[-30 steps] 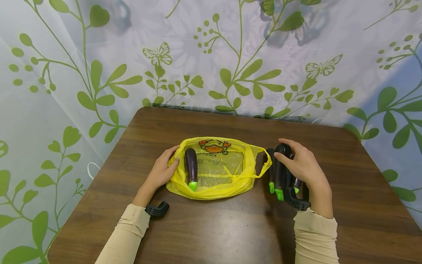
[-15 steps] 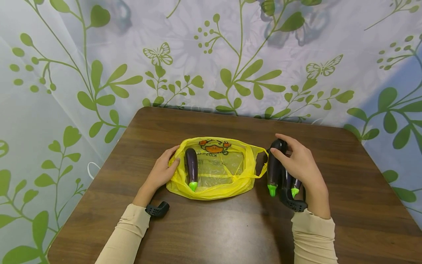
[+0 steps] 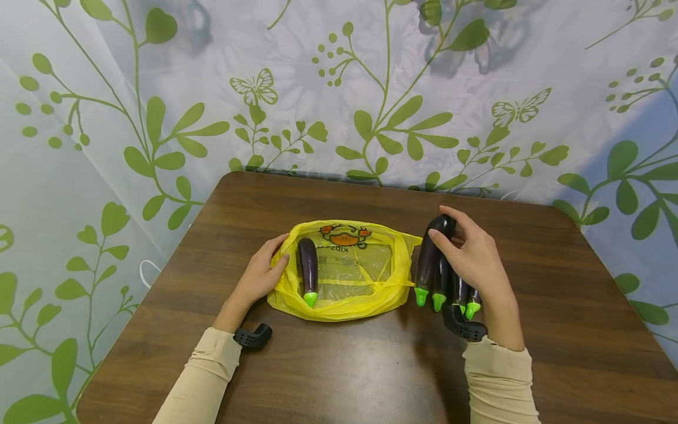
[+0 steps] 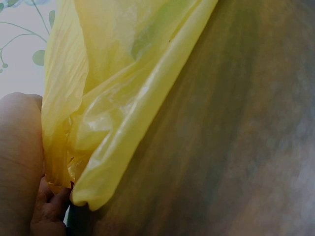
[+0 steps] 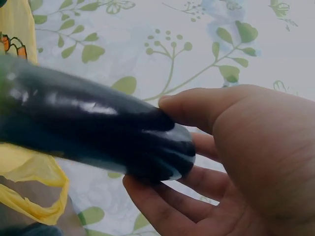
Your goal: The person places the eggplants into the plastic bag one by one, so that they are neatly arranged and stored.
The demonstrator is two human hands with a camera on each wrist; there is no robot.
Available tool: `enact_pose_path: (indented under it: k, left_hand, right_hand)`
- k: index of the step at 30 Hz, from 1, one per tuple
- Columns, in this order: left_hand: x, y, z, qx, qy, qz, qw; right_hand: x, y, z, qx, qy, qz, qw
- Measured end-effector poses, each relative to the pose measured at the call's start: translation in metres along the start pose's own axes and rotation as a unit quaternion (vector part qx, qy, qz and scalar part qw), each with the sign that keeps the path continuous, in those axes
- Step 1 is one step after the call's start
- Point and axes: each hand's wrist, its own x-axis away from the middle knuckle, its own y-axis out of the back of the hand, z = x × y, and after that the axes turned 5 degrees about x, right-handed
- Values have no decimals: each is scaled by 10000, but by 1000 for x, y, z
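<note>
My left hand (image 3: 261, 270) holds the left rim of a yellow plastic bag (image 3: 344, 312), with the thumb over the edge on the inner side. The bag lies with its mouth spread and has a duck print inside. One dark purple eggplant (image 3: 308, 268) with a bright green stem end lies in its left part. Right of the bag, my right hand (image 3: 477, 253) pinches another eggplant (image 3: 426, 265) by its rounded end, thumb against fingers. In the right wrist view, that eggplant (image 5: 88, 113) points left toward the bag. Several more eggplants (image 3: 441, 280) lie partly hidden below this hand.
Everything stands on a brown wooden table (image 3: 339, 377) with rounded far corners. Behind it hangs a pale curtain (image 3: 339, 88) with green leaves and butterflies. Black camera mounts (image 3: 253, 337) sit at both wrists. The held eggplant covers part of the bag's right handle.
My right hand has moved left and a little away from me with the held eggplant, toward the bag's right handle. More of the other eggplants now shows. The left hand and bag stay put.
</note>
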Motion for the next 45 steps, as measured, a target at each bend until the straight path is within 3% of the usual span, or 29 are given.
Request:
enact_pose_path:
  k: [8,20,33,45]
  left_hand:
    - [0,0,0,-12,0,1,10000]
    - [0,1,-2,38,20,29,10000]
    - [0,1,-3,-16,70,28,10000]
    - [0,0,-3,-41,142,12,9999]
  right_hand:
    - [-2,-5,4,-170,-22,-148,9997]
    - [-4,-18,12,-594,89,-58,9982]
    - [-6,-30,18,-406,99,-82,9991]
    - [-10,-42,18,-454,48,379,9982]
